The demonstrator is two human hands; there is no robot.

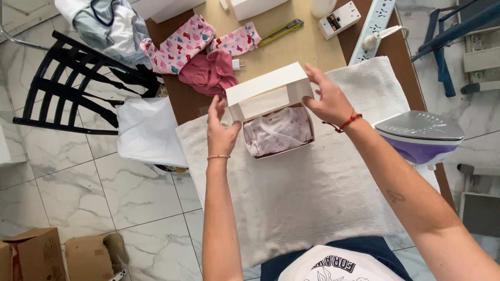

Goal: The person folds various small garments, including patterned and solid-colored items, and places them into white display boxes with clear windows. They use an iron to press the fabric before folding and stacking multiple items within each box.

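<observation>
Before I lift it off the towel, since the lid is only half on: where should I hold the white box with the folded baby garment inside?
Grip the white box by its two short ends, coming from left and right as the left hand and right hand do now. The lid sits tilted over the back, so probably hold low on the base walls, with fingers pressing inward, not on the lid.

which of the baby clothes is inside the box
The pale pink folded garment, lying in the white box held between the left hand and right hand. The patterned pink pieces and plain dark pink one lie loose on the table behind.
</observation>
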